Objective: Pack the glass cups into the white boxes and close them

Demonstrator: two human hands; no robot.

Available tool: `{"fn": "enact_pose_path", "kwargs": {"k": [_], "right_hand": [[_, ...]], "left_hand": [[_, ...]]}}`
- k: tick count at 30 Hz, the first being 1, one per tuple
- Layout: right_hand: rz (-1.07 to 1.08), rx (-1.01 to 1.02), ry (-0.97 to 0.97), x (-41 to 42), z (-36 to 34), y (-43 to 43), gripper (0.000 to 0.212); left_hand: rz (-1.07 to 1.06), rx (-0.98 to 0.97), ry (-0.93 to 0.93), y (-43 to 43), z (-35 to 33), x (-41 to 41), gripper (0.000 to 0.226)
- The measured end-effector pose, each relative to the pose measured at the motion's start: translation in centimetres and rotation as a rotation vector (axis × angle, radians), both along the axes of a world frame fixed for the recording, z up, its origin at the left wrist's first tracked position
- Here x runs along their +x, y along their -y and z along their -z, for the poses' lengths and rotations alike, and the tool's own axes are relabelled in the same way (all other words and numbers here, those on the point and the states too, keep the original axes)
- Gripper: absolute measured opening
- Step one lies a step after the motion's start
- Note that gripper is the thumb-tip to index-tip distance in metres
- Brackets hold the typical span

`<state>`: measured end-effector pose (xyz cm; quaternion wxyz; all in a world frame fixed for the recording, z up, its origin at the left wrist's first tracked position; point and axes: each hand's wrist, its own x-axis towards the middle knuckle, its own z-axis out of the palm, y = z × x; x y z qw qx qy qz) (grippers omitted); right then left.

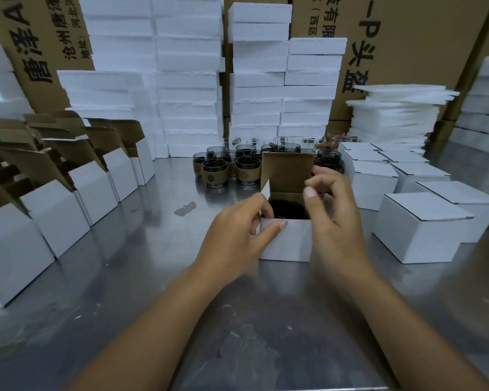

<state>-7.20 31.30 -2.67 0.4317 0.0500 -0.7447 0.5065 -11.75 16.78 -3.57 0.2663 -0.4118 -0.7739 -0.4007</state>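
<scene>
Left: open white boxes [54, 210] in row, lids up. Left hand [237, 235] pinches front-left corner of centre box [288, 244], lid standing; 1 dark glass cup [287, 208] inside. Right hand [331, 210] curled at right flap, blurred, grip unclear. Closed boxes [421, 230] right.

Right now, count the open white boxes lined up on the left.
5 open white boxes, one row on the left, nearest to farthest; brown flaps behind may hide more.
</scene>
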Motion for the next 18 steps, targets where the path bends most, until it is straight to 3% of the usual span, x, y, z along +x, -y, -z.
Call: {"fn": "enact_pose_path", "kwargs": {"k": [3,6,9,12,18], "right_hand": [[-0.016,-0.392,0.006,-0.5,-0.4,-0.5,0.015],[-0.045,-0.619,0.245,-1.1,-0.4,-1.4,0.017],[-0.130,-0.631,0.439,-1.4,0.0,-1.6,0.020],[-0.139,-0.614,0.481,-1.4,0.1,-1.2,0.029],[-0.158,-0.569,0.486,-1.1,0.1,-0.6,0.031]], "left_hand": [[0.079,0.158,0.144,-0.2,-0.3,0.0,0.005],[0.079,0.366,0.331,-0.5,-0.5,-0.3,0.018],[0.031,0.397,0.570,-0.6,-0.6,-1.0,0.026],[0.043,0.354,0.792,-0.7,-0.5,-1.5,0.045],[0.173,0.391,0.959,-0.4,-0.1,-2.0,0.045]]}}
